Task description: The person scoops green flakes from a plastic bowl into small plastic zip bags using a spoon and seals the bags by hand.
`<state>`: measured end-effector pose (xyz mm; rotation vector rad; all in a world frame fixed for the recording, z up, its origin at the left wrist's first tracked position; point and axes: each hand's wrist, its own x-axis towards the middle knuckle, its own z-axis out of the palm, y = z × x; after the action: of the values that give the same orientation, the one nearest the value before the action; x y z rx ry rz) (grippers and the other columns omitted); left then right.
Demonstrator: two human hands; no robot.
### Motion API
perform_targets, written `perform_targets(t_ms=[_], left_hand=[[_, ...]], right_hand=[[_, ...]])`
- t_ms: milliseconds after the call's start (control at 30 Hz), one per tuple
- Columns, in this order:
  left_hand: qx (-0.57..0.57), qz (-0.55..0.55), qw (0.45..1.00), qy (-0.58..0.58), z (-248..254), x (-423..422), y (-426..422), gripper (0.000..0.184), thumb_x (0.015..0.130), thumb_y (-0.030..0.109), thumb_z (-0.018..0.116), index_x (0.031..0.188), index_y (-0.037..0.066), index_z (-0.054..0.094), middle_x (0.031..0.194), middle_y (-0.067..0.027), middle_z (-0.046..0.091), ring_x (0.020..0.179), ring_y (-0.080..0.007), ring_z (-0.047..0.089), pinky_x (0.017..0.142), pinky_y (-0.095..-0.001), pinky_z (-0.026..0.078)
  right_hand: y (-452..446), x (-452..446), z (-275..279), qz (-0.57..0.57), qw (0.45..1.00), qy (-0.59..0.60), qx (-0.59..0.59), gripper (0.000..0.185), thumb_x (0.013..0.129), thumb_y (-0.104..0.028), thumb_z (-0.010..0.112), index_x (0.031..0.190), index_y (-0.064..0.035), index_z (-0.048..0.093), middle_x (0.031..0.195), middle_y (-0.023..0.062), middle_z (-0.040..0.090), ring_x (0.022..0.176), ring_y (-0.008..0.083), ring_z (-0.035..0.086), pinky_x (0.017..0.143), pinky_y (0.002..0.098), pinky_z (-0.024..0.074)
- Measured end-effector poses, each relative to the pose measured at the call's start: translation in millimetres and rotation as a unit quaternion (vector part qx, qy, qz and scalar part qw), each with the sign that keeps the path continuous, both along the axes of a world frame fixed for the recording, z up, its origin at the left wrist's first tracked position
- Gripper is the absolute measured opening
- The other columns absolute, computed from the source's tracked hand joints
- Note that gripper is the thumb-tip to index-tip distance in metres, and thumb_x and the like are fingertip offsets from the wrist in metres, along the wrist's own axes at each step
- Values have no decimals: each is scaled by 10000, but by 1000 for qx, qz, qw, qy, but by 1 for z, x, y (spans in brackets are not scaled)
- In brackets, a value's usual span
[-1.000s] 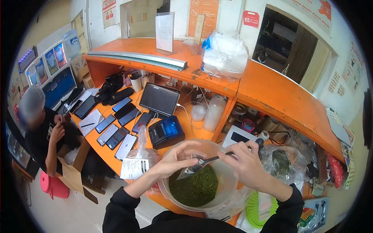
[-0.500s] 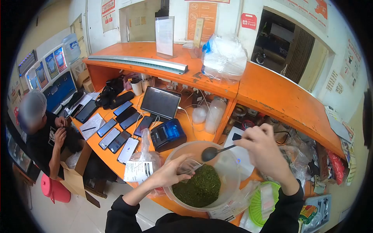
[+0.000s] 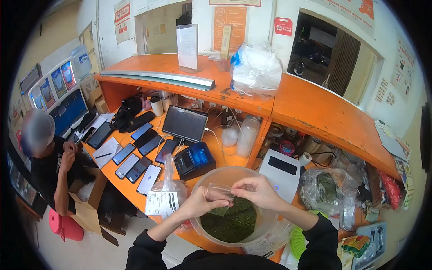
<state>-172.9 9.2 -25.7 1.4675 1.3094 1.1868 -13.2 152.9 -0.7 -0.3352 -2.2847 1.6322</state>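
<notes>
Over a large translucent tub (image 3: pixel 265 227) of chopped green herbs (image 3: pixel 231 225), both my hands pinch a small clear plastic bag (image 3: pixel 219 189). My left hand (image 3: pixel 200 201) holds its left side, with some green at its bottom. The fingers of my right hand (image 3: pixel 256 191) are closed on the bag's top edge at the right. I cannot make out the black spoon now.
Several phones (image 3: pixel 148 180), a tablet (image 3: pixel 185 121) and a black printer (image 3: pixel 195 160) lie left of the tub. A white device (image 3: pixel 280 173) stands to its right, beside plastic bags (image 3: pixel 326 189). A seated person (image 3: pixel 49 157) is at the left by an open cardboard box (image 3: pixel 87 202).
The black spoon has left my right hand, which has moved left and down to the small bag. My left hand still holds the bag.
</notes>
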Motion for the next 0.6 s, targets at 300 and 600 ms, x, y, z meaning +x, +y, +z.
perform_targets(t_ms=[300,600], left_hand=[[34,174,975,-135,12,16,-6,189,848,63,607,973,-78,628,908,-132,671,834,-137,645,767,-231,517],[76,201,976,-42,11,26,-7,115,830,46,623,885,-41,675,826,-94,687,766,-99,637,695,-221,508]], right_hand=[[-13,11,16,-35,986,46,158,88,788,-69,656,846,-3,653,783,74,639,711,154,600,652,268,456],[-23,16,21,-30,976,105,186,77,789,-49,634,836,12,640,766,116,616,694,224,601,621,298,456]])
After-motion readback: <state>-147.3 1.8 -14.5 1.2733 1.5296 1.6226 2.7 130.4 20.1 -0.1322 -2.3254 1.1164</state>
